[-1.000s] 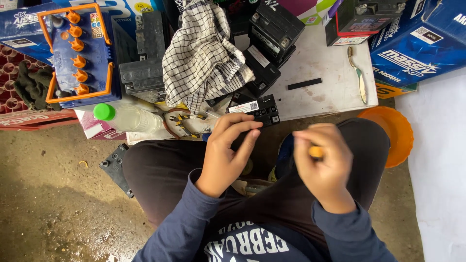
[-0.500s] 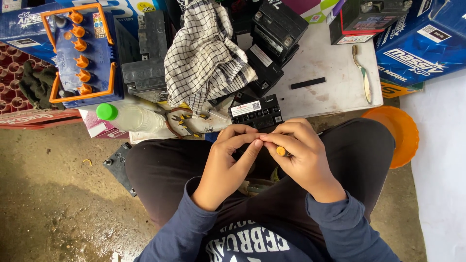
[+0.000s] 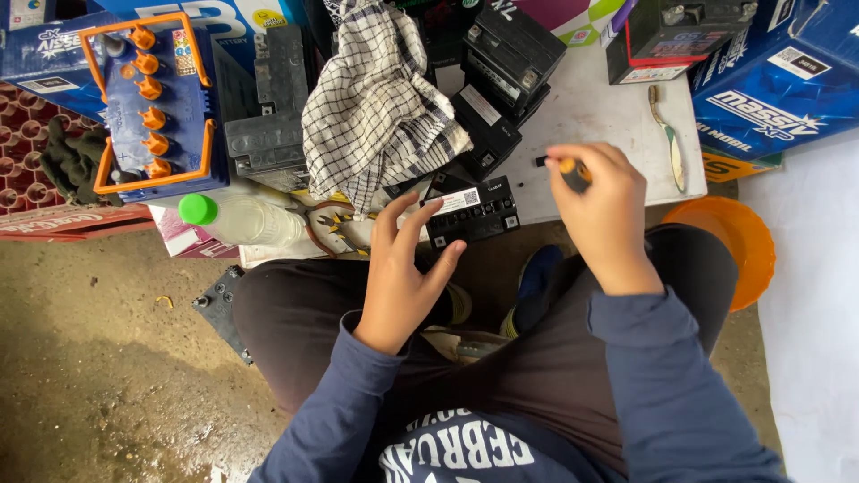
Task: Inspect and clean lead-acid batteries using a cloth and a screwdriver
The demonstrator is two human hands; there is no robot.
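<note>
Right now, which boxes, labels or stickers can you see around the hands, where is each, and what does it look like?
Small black battery: under the left hand, white rectangular sticker on top.
Blue carton: far right, white lettering, small white label.
Blue battery: far left, orange frame and caps, small colourful sticker.
Black battery: top right, white strip label.
Right hand: holds an orange-tipped tool.

Your left hand [image 3: 403, 268] rests open-fingered against a small black battery [image 3: 472, 211] at the edge of the white board [image 3: 599, 107]. Your right hand [image 3: 601, 210] grips a dark tool with an orange band [image 3: 571, 170], possibly a screwdriver, over that board. A checked cloth [image 3: 376, 107] drapes over larger black batteries [image 3: 501, 72]. A green-capped bottle [image 3: 237, 219] lies to the left, below the blue battery with orange caps [image 3: 157, 107].
</note>
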